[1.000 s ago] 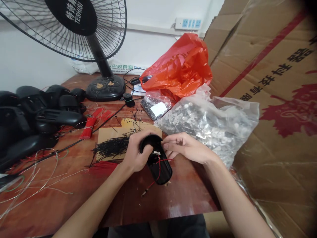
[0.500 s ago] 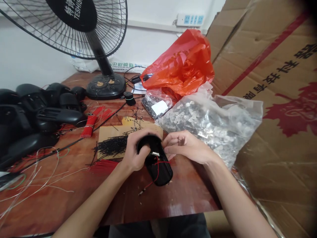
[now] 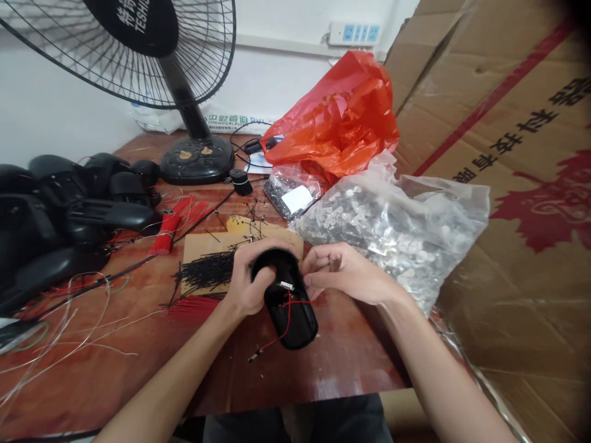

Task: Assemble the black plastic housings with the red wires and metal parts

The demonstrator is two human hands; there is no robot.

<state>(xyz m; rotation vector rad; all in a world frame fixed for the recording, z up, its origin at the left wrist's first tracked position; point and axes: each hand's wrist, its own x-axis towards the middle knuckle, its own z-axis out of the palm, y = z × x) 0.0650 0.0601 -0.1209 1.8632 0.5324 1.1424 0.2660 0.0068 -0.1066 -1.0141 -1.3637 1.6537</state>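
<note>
Over the near edge of a reddish wooden counter (image 3: 323, 369), a person's left hand (image 3: 247, 277) wraps its fingers around the upper end of a black oval housing (image 3: 286, 298), holding it tilted with its open side up, just above the counter. The right hand (image 3: 346, 274) meets it from the other side, fingertips pinched together at the housing's rim beside a small pale component (image 3: 286, 285); what they pinch, if anything, is too small to make out. A thin red wire (image 3: 281, 326) runs from that component across the housing's hollow and trails down onto the counter. Just behind the hands lies a piece of brown cardboard (image 3: 207, 246) carrying a bundle of short black wires (image 3: 207, 274), with a bundle of red wires (image 3: 191, 307) beside it on the wood. A clear plastic bag of small pale parts (image 3: 392, 227) sits to the right, touching a large cardboard box (image 3: 521, 154) printed in red. Farther back are a smaller clear bag (image 3: 293, 197), a crumpled red plastic bag (image 3: 337, 123) and a black desk fan (image 3: 184, 92). Black plastic housings (image 3: 69, 209) are piled at the left edge, with loose pale wires (image 3: 60, 332) strewn in front.
</note>
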